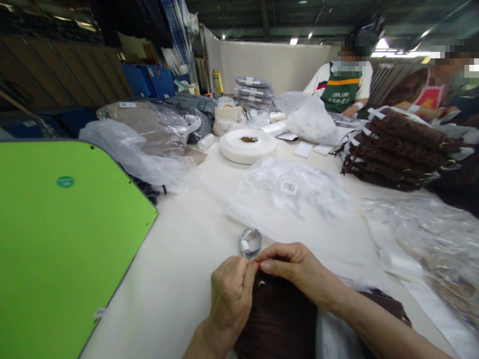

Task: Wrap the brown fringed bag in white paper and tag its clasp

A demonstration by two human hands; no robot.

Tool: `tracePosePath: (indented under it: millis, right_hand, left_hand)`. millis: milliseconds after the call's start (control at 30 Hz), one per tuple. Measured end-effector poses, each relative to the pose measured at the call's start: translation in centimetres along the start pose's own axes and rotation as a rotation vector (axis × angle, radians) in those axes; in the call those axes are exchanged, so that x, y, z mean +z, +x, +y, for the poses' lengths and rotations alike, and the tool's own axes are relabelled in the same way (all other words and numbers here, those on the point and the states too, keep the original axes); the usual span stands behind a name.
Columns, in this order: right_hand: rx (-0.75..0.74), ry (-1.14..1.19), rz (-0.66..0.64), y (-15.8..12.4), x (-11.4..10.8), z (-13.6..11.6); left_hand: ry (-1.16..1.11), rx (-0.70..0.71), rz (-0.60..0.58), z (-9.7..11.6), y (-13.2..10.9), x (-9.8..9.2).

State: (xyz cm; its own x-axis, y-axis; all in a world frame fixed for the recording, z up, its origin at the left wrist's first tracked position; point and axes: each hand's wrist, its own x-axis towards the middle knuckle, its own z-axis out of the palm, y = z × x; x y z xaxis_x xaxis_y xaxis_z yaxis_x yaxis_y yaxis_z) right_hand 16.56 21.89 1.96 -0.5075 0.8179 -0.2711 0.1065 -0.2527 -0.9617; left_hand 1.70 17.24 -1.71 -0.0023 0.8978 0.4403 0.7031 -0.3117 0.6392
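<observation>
A dark brown garment [280, 319] lies at the table's near edge, directly under both hands. My left hand [232, 286] is closed at its upper left edge, fingers curled. My right hand [295, 267] comes in from the right, its thumb and forefinger pinched together. The fingertips of both hands meet around a small red piece [256, 264], too small and covered to name. Just beyond the fingertips sits a roll of clear tape [250, 243]. A small shiny metal bit [261, 283] shows on the brown cloth.
A green board [67, 239] takes up the left side. Further back lie a large white tape roll [243, 149] and a plastic bag with a barcode [289, 187]. Stacked brown garments [400, 149] and clear plastic [441, 239] are on the right. A co-worker in a green apron [340, 89] stands behind.
</observation>
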Motion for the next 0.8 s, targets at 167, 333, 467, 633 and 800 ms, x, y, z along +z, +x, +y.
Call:
tracePosePath:
  millis: [167,333,467,633,800]
  right_hand:
    - [-0.129,-0.294,0.058,0.2,0.3,0.3]
    - [-0.205,-0.606,0.106,0.5,0.4,0.9]
    - [-0.185,-0.642,0.059,0.4,0.4,1.2]
    - [-0.121,-0.706,0.041,0.1,0.5,0.9]
    - [-0.058,-0.726,0.090,0.2,0.8,0.6]
  left_hand:
    - [-0.083,-0.244,-0.079,-0.2,0.0,0.2]
    - [-0.061,-0.498,-0.038,-0.6,0.3,-0.1]
    - [0.000,-0.651,-0.131,-0.3,1.0,0.1]
    - [0.106,-0.721,-0.206,0.0,2.3,0.4]
    - [-0.019,-0.738,-0.177,-1.0,2.2,0.7]
